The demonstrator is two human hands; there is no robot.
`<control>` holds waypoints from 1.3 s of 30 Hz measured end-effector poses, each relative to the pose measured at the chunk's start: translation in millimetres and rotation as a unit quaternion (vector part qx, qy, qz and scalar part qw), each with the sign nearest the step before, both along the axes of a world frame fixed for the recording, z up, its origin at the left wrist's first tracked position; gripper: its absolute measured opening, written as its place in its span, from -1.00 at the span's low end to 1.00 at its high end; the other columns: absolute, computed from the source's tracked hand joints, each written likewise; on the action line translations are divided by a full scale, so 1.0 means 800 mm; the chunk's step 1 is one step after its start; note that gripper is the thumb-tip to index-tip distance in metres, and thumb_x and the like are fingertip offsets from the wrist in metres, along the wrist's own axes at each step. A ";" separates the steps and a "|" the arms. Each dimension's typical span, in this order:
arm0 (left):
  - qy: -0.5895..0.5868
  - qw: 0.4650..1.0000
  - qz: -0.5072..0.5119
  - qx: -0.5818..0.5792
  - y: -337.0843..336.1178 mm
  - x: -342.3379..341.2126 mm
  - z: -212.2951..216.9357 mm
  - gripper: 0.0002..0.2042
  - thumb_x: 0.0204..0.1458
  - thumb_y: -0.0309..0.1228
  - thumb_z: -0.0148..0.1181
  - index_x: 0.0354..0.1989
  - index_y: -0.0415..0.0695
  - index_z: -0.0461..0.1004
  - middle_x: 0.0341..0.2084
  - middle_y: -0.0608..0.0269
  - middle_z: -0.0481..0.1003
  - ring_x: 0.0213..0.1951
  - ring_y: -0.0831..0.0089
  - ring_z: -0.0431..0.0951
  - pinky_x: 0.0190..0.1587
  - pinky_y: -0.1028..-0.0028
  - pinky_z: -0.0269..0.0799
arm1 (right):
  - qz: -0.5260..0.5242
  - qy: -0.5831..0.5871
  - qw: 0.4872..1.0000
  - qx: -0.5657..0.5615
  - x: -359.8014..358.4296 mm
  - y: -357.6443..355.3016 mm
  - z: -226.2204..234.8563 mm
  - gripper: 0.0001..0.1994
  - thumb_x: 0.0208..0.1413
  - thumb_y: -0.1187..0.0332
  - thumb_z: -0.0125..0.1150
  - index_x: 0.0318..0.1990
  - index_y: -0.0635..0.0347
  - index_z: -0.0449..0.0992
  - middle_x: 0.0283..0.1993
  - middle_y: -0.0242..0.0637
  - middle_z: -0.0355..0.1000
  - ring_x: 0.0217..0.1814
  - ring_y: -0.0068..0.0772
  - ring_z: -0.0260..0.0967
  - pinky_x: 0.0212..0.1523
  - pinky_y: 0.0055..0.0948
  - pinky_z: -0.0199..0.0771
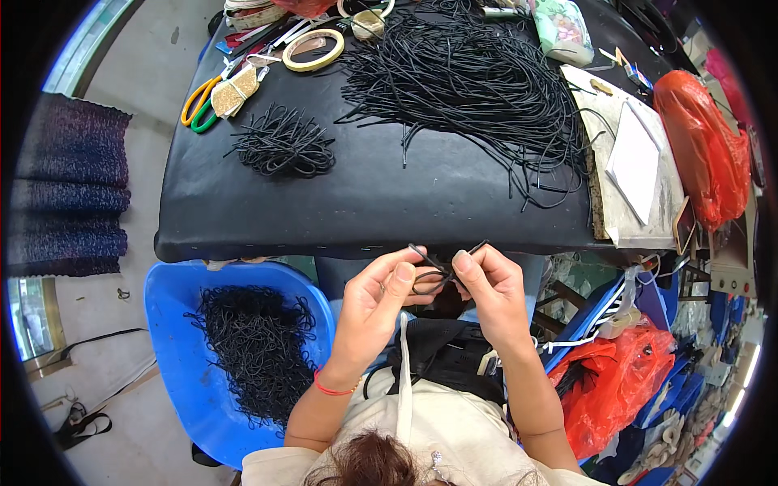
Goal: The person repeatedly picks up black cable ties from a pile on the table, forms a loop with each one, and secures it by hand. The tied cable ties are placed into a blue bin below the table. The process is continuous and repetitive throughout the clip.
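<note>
Between my two hands, just off the table's front edge, is a thin black cord point(428, 275) bent into a loop. My left hand point(382, 292) is closed on one side of it, thumb against fingers. On the other side my right hand point(492, 287) pinches the cord, and a short end sticks up past the thumb. Whether the cord is knotted where it crosses I cannot tell. On the table, a small bundle of black cords point(285, 142) lies at the left, and a large spread pile of black cords point(470, 81) covers the far middle.
A blue tub point(166, 356) of tangled black cord loops stands at my left. The black-covered table point(389, 202) also bears a tape roll point(335, 53), scissors point(199, 104) and a board with white card point(634, 162). Red plastic bags point(620, 389) sit at lower right.
</note>
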State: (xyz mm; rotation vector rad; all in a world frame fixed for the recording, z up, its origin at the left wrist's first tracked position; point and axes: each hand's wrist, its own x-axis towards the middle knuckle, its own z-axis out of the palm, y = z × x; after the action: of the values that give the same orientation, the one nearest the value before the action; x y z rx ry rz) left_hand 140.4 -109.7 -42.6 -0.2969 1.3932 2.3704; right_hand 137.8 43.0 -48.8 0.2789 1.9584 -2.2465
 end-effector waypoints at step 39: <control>0.171 0.895 0.191 -0.364 -0.076 -0.087 -0.024 -0.88 0.00 -0.46 0.16 -0.35 -0.26 0.49 -0.47 0.32 0.47 -0.41 0.63 0.41 -0.34 0.62 0.33 | 0.032 0.227 0.907 0.354 -0.052 0.022 0.012 -0.87 0.00 0.44 0.16 -0.31 0.31 0.47 -0.39 -0.25 0.41 -0.40 -0.35 0.38 -0.37 -0.48 0.36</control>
State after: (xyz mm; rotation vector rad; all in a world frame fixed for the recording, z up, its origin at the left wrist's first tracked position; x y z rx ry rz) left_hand 70.5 -170.2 -61.6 -0.3821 2.5884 2.1315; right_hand 96.1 61.0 -39.5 -0.2686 2.9230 -1.5567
